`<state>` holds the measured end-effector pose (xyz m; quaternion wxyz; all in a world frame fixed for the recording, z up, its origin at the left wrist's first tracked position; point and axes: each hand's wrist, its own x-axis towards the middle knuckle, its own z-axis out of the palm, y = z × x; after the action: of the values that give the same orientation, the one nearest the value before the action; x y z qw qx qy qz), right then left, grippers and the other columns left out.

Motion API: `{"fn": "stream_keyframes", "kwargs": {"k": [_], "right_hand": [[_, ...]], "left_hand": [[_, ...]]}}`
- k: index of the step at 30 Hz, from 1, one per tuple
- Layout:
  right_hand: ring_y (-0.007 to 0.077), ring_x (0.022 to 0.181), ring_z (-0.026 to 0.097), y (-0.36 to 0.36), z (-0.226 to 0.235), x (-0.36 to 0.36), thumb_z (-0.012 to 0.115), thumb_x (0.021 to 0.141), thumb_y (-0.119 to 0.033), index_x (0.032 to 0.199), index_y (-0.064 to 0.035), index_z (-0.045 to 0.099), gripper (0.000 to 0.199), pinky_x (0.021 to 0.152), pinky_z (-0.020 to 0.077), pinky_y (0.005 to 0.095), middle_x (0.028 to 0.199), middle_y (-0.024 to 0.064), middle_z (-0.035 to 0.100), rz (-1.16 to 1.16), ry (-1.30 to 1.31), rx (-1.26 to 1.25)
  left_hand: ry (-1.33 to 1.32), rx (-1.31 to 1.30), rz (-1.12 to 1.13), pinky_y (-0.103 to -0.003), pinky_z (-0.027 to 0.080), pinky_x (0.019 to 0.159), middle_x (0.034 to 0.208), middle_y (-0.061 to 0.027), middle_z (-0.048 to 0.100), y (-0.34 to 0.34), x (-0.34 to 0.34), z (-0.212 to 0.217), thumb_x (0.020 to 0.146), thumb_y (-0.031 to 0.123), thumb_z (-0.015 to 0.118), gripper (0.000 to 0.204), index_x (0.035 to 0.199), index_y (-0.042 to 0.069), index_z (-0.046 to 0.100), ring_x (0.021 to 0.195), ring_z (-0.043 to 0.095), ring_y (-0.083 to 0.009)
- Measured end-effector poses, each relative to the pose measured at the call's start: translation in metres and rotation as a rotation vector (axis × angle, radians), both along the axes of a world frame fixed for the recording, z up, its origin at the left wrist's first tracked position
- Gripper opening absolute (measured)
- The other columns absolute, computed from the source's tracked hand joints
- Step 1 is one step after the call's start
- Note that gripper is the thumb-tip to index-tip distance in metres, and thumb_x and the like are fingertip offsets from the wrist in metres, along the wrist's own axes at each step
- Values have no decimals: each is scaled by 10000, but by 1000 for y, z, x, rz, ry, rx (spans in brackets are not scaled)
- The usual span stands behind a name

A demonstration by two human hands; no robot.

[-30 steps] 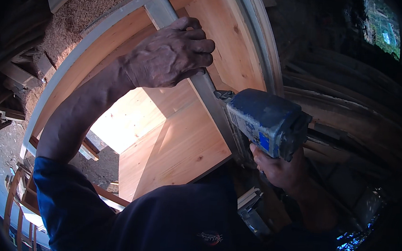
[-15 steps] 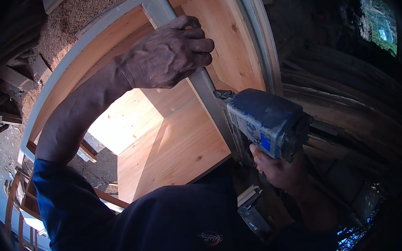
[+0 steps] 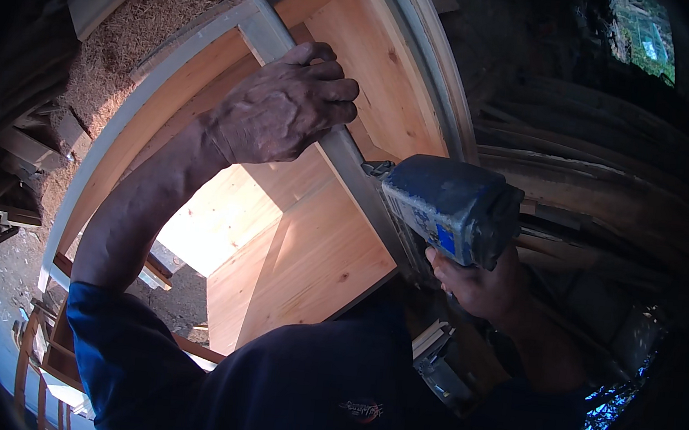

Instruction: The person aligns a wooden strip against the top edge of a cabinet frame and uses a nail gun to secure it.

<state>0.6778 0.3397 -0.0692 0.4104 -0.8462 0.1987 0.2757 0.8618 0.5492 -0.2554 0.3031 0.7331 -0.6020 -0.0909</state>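
Observation:
My left hand (image 3: 292, 108) is closed around a grey strip of moulding (image 3: 270, 18) that lies along the divider of a wooden cabinet frame (image 3: 137, 107). Its knuckles face up and the fingers curl over the strip's right side. In my right hand (image 3: 474, 284) is a nail gun (image 3: 443, 207), dark blue and worn, gripped by its handle. The gun's nose (image 3: 377, 169) is at the strip, below my left hand; whether it touches cannot be made out. Bare pine panels (image 3: 324, 258) form the inside of the cabinet under both hands.
Wood shavings (image 3: 161, 15) cover the ground beyond the cabinet. Long boards (image 3: 594, 175) are stacked in the dark at the right. Offcuts (image 3: 31, 147) lie at the left, with a brown wooden frame (image 3: 33, 352) at the lower left. A clear-sided item (image 3: 441, 375) is close to my body.
The view has shifted slightly, so the cabinet sits a little lower. Both hands keep their grips, and the nail gun stays by the strip.

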Motion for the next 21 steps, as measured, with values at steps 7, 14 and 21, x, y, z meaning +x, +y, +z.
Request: {"fn": "stream_keyframes", "kwargs": {"k": [7, 14, 21], "right_hand": [[271, 1087, 657, -20, 13, 6, 772, 838, -81, 1251, 10, 542, 481, 933, 535, 431, 1172, 186, 632, -67, 33, 26], [95, 603, 618, -23, 29, 75, 724, 889, -53, 1062, 30, 620, 218, 541, 508, 286, 777, 49, 658, -77, -72, -62], [90, 505, 567, -9, 4, 132, 690, 892, -44, 955, 9, 640, 96, 488, 472, 274, 697, 38, 629, 9, -38, 211]], "left_hand": [[22, 36, 72, -442, 364, 1109, 1103, -56, 589, -1, -4, 6, 818, 169, 748, 226, 1011, 77, 675, 1196, 543, -239], [487, -617, 977, -379, 468, 938, 1092, -105, 582, 8, -74, -13, 942, 126, 683, 202, 1108, 37, 610, 1027, 579, -263], [2179, -1283, 455, -403, 531, 939, 1129, -131, 666, -36, -91, -76, 927, 315, 759, 479, 1279, 41, 584, 1066, 642, -236]]}}
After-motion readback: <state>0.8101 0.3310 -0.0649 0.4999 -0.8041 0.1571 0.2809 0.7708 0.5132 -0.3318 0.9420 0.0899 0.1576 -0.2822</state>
